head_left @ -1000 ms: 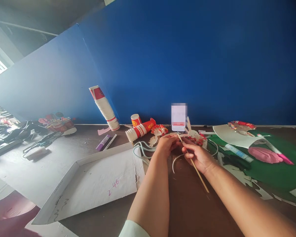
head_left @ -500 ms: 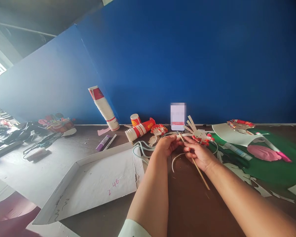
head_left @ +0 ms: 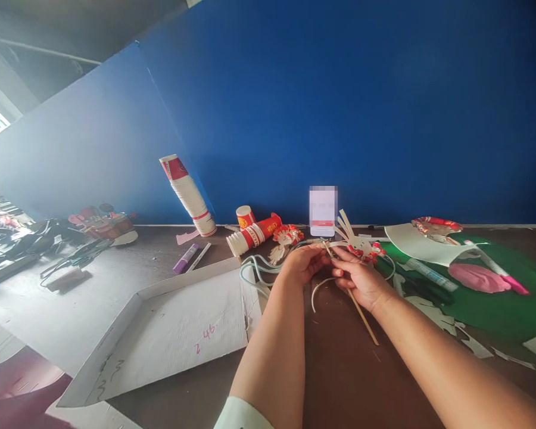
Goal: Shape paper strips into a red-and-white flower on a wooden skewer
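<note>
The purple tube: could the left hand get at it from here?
Probably, with a stretch: the purple tube lies uncovered, and the lying cups and cardboard tray on the way look low enough to pass over. The left hand is busy at the wooden stick.

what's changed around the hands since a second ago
The white rabbit cutout has shifted right and tilted left. Nothing was visibly let go or newly grasped: the right hand still holds the wooden stick, the left hand stays by its upper end. The leaning cup stack and cardboard tray stayed put.
</note>
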`<state>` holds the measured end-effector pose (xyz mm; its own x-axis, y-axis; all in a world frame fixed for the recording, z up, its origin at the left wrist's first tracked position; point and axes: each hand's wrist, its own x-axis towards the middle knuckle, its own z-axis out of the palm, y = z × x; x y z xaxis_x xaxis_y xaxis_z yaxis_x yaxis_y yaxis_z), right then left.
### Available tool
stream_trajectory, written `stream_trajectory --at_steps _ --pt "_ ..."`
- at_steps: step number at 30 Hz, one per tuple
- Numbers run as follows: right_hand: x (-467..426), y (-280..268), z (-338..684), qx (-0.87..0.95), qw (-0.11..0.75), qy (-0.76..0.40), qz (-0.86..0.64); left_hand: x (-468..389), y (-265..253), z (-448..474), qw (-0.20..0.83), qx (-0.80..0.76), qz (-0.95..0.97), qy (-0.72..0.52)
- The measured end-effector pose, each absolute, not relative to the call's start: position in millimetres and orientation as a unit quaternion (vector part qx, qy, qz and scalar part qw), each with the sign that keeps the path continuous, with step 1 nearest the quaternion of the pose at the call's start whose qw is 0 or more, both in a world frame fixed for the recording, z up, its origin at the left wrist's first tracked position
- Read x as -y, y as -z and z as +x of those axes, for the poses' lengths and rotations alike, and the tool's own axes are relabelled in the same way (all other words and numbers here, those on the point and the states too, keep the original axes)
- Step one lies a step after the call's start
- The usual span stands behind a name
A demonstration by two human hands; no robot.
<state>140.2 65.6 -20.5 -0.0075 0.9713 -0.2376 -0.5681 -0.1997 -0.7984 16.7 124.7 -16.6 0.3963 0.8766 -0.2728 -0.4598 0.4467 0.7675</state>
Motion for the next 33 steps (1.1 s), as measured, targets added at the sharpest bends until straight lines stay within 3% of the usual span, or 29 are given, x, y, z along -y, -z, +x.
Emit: stream_trajectory --at_steps 33 --pt "-62 20 128 0.309 0.58 -0.586 -0.474 -121 12 17 0.729 -0.407 0.347 -0.426"
